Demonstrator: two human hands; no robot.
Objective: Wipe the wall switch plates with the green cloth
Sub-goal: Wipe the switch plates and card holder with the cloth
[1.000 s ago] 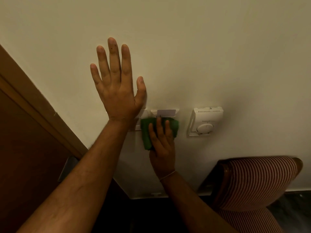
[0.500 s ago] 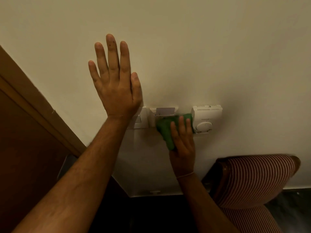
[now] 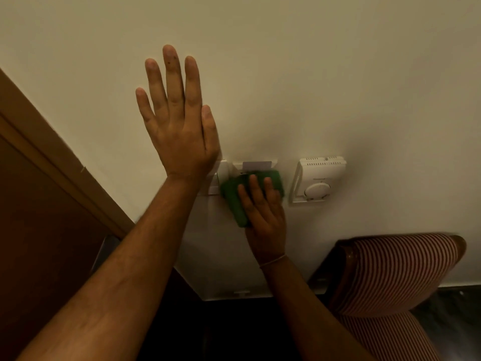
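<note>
Left hand (image 3: 179, 131) spread wide, flat on the smooth cream wall (image 3: 312, 74), holding nothing. Right hand (image 3: 263, 212) presses the folded green cloth (image 3: 234, 196) flat-fingered onto the white switch plates (image 3: 256, 166), at 5 o'clock from the left hand. Ribbed thermostat (image 3: 317, 179) at 3 o'clock from the cloth; striped chair (image 3: 395, 272) at 4.
</note>
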